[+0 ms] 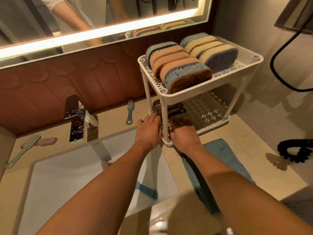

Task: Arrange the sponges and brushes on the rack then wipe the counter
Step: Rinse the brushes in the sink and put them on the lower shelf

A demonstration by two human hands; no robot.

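Nearest, under the left forearm, a teal plastic brush (146,189) is lying in the white sink basin (59,184). A pink-bristled one (105,163) is peeking out beside that arm. A folded blue cloth (220,153) is sitting on the beige bench (254,133) just behind the right wrist, so wiping is probably still pending.

Left hand (149,128) and right hand (182,131) are working close together, either side of the front post of the white perforated plastic rack (220,82), reaching into its lower tier. Fingers are shadowed, so I can't tell what either one is gripping.

Just past them, dark brushes (176,110) are lying on that tier. Above, striped foam sponges (179,70) are standing in two rows.

Beyond the left hand a teal brush (130,111) is waiting, and far left a mint brush (25,148) and a pink brush (45,141).

Brushes are likely light and stiff. Grab them by the handle. Those in the sink may be slippery.
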